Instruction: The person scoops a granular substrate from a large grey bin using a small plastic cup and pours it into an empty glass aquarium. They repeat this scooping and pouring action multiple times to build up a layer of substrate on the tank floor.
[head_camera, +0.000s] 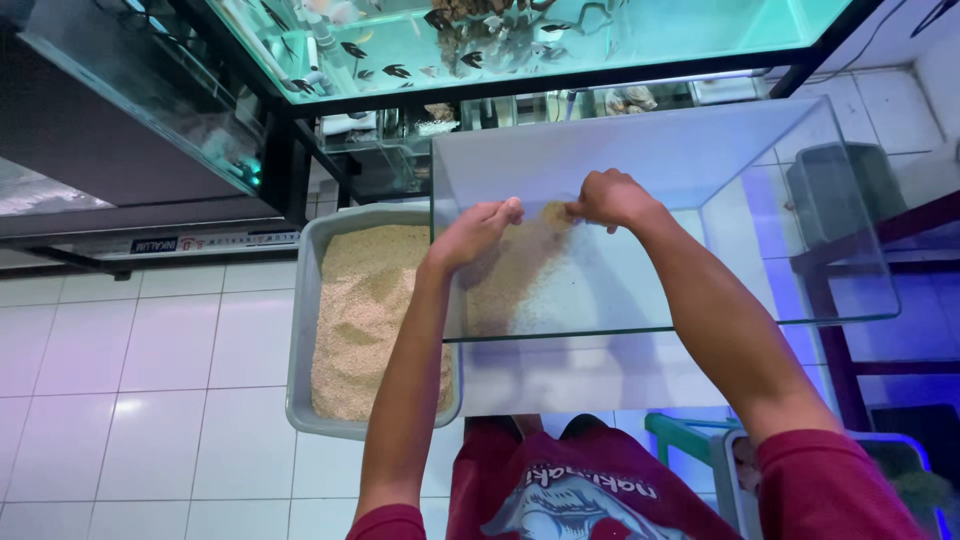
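Note:
Both my hands reach into a small empty glass tank (800, 300) in front of me. My left hand (478, 232) has its fingers curled, cupped over a thin scatter of tan sand (520, 275) on the tank floor. My right hand (608, 198) is closed in a loose fist, with sand at its fingertips near the tank's back wall. A grey plastic tub (305, 330) filled with the same tan sand sits on the floor just left of the tank.
A lit aquarium (600, 40) with several dark fish stands on a black metal rack behind. A darker tank (130, 80) is at upper left. White floor tiles (150, 400) lie to the left. A dark stand (850, 330) is at right.

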